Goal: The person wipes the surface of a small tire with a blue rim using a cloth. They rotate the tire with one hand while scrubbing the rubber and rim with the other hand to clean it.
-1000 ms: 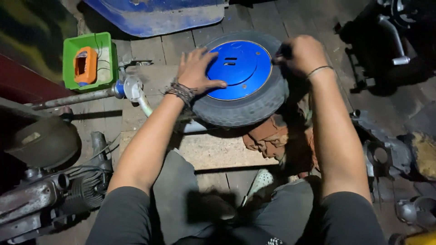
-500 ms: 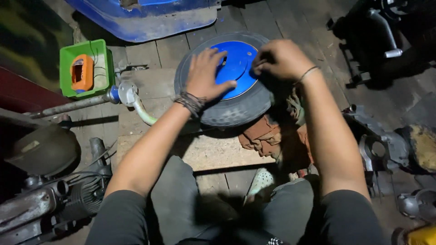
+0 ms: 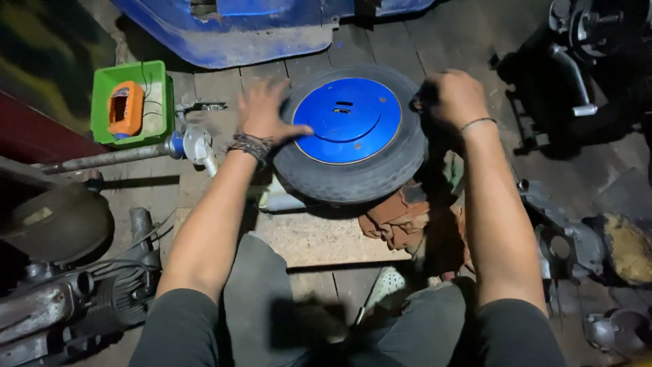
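Right now the small blue-hubbed wheel [image 3: 350, 136] lies flat on the plank floor between both hands, left hand [image 3: 266, 112] spread open on its left rim, right hand [image 3: 454, 98] curled gripping the right edge.

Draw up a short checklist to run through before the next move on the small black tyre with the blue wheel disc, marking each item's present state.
1. Left hand on the small black rubber tyre with its blue metal disc: ok.
2. Right hand gripping the tyre's far edge: ok.
3. Wheel lying flat: not ok, tilted on the reddish rags.
4. Anything held in right hand: cannot tell.
5. Green plastic tray apart from wheel: ok.
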